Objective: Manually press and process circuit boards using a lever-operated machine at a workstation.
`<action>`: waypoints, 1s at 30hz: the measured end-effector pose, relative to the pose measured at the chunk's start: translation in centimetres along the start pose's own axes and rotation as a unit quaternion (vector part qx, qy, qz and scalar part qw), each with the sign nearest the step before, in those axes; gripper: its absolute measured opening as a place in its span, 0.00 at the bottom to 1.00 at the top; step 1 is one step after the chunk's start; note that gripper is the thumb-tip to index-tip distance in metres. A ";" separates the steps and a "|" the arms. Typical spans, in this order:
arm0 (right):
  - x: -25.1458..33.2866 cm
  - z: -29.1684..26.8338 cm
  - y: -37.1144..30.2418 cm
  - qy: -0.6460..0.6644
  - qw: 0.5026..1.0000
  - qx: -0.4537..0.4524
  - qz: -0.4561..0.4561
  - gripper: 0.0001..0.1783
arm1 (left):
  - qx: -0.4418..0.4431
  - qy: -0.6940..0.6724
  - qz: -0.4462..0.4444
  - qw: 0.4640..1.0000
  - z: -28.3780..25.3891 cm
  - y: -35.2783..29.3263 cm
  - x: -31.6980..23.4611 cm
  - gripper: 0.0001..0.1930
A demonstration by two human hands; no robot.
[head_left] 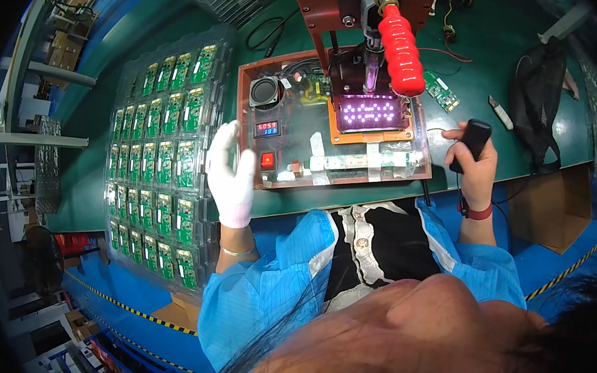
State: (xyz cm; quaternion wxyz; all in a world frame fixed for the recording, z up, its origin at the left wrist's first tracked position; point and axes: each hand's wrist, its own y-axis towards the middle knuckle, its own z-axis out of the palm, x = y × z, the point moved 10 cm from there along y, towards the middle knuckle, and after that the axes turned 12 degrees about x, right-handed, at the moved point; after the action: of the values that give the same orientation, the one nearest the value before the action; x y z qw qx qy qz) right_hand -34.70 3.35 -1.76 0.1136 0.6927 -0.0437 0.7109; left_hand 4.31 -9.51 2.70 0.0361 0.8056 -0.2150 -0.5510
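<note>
My left hand [232, 182], in a white glove, is raised between a clear tray [216, 115] of green circuit boards [182, 162] and the left edge of a test fixture [242, 105]. Its fingers are stretched and hold nothing. Bare-fingered, with a red band at the wrist, my right hand [480, 172] grips a small black handheld device [478, 133] to the right of the fixture. On the fixture, a lit panel [372, 112] glows white-purple below a clamp with a red ribbed handle [400, 51]. A small numeric display [266, 129] and a red switch [267, 161] are lit.
A loose circuit board [442, 91] lies right of the clamp, near a utility knife [500, 113] and a black mesh bag [538, 102]. A round speaker [265, 92] is set in the fixture. More stacked trays [234, 2] stand at the back. A cardboard box [552, 212] is below the table.
</note>
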 end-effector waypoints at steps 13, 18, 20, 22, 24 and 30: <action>6.0 -0.6 2.0 -0.029 0.983 -0.059 -0.169 0.23 | 0.048 0.004 -0.041 0.998 0.7 0.0 1.9 0.26; 18.2 3.0 2.4 -0.072 0.854 -0.024 -0.515 0.28 | 0.046 0.095 -0.027 0.994 0.8 -0.3 0.9 0.24; 21.4 7.3 2.5 -0.201 0.761 0.059 -0.613 0.28 | 0.037 0.098 -0.014 0.994 0.6 -0.4 0.2 0.24; 22.1 11.7 2.9 -0.342 0.691 0.114 -0.626 0.25 | 0.026 0.102 0.000 0.994 0.2 -0.4 -0.7 0.23; 22.7 13.1 2.9 -0.414 0.641 0.133 -0.633 0.22 | 0.019 0.104 0.015 0.994 -0.2 0.0 -1.4 0.22; 28.8 10.5 11.0 -0.216 0.849 0.046 -0.480 0.20 | 0.062 0.034 0.052 0.996 1.3 0.8 -2.1 0.21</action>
State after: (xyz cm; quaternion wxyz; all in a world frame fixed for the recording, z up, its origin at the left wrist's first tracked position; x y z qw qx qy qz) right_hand -27.27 -6.72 28.35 0.3957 0.7679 0.3036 0.4019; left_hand 2.22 -9.20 4.26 0.0220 0.8123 -0.2890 -0.5061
